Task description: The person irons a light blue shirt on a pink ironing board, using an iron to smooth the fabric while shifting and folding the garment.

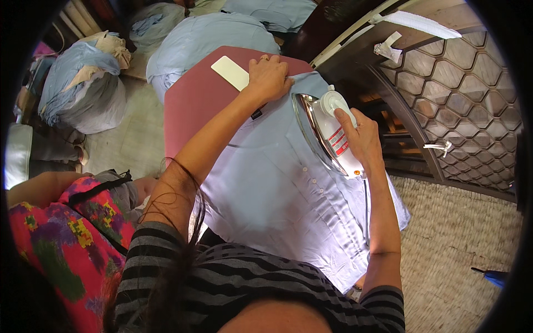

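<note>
A light blue button-up shirt (261,166) lies spread over a dusky red ironing board (189,111), its lower part draping toward me. My right hand (363,136) is wrapped round the handle of a white iron (342,149). The iron has a shiny metal edge and an orange light at its heel, and it is over the shirt's right side, beside the row of buttons. At the far end of the shirt my left hand (269,77) presses with curled fingers, its thumb against the cloth. Part of its grip is hidden. Next to it lies a flat white rectangular piece (230,72).
Large bundles of blue cloth (214,47) stand beyond the board, with another wrapped bundle (83,83) at far left. A person in a bright patterned garment (66,238) is close on my left. A dark metal lattice gate (455,105) stands at right. A blue object (494,277) lies at lower right.
</note>
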Demonstrator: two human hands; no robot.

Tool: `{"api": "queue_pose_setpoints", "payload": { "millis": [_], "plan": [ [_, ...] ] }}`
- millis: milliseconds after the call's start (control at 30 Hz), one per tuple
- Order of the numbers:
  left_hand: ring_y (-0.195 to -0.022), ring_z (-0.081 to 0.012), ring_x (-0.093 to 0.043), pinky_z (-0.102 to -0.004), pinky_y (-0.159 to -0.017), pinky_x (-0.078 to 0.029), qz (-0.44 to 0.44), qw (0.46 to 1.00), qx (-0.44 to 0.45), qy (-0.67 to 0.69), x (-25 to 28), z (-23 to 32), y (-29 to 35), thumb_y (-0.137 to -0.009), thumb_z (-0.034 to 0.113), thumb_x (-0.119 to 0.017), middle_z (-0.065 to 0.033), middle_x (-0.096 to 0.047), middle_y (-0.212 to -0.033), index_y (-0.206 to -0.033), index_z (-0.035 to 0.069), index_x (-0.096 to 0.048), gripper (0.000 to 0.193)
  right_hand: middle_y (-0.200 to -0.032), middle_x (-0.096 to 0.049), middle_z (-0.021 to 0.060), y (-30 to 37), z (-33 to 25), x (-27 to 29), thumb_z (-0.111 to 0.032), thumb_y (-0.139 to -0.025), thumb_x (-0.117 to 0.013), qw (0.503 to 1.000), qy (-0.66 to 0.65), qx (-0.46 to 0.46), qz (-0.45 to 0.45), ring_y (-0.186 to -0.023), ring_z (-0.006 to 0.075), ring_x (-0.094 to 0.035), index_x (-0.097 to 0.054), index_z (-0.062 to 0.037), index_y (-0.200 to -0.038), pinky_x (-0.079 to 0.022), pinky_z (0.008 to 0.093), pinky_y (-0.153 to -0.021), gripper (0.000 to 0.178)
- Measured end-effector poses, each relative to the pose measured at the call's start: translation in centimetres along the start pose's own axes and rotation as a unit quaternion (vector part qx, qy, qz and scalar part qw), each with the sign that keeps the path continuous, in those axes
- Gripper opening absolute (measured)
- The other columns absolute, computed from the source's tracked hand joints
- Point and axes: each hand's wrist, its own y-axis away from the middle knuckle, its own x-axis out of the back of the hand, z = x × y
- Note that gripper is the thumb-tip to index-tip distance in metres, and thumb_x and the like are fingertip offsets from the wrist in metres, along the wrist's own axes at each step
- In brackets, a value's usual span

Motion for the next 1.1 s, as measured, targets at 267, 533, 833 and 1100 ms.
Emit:
{"api": "queue_pose_setpoints", "payload": {
  "millis": [267,533,833,1100],
  "plan": [
    [-0.085,-0.0334,-0.067,-0.0431,-0.076,-0.051,-0.030,0.963,0.027,0.265,0.3,-1.3,-1.5,-0.078,0.011,-0.069,-0.0151,-0.069,-0.085,-0.088,0.002,-0.065,0.014,-0.072,-0.063,0.0279,-3.0,-0.6,-0.5,-0.051,-0.093,-0.057,0.999,-0.004,0.017,0.050,-0.067,0.0398,-0.064,-0.064,0.0070,-0.087,-0.048,0.0437,-0.068,0.059],
    [-0.077,-0.0244,-0.068,-0.0359,-0.073,-0.051,-0.058,0.968,0.026,0.241,1.5,-2.5,-1.9,-0.081,0.008,-0.071,-0.0130,-0.071,-0.080,-0.086,0.000,-0.068,0.010,-0.070,-0.063,0.0240,-3.2,-0.2,-0.2,-0.052,-0.093,-0.057,0.999,-0.031,-0.001,-0.012,-0.063,0.0351,-0.059,-0.065,0.0037,-0.089,-0.047,0.0410,-0.066,0.056],
    [-0.101,-0.0282,-0.065,-0.0372,-0.086,-0.052,0.121,0.984,-0.018,0.132,2.3,-3.2,-0.6,-0.083,0.004,-0.066,-0.0161,-0.068,-0.110,-0.109,0.003,-0.067,0.026,-0.068,-0.064,0.0185,-5.6,-1.5,-1.4,-0.053,-0.092,-0.059,0.997,0.014,0.070,-0.041,-0.060,0.0269,-0.063,-0.068,0.0019,-0.091,-0.048,0.0386,-0.062,0.056],
    [-0.098,-0.0322,-0.060,-0.0422,-0.085,-0.048,0.202,0.954,-0.044,0.218,7.7,-0.8,9.9,-0.080,0.004,-0.068,-0.0133,-0.062,-0.112,-0.106,0.006,-0.067,0.027,-0.070,-0.067,0.0160,-6.8,-2.4,-2.0,-0.055,-0.092,-0.058,0.986,0.011,0.138,-0.088,-0.061,0.0264,-0.065,-0.072,-0.0019,-0.094,-0.050,0.0376,-0.062,0.055]
  ]
}}
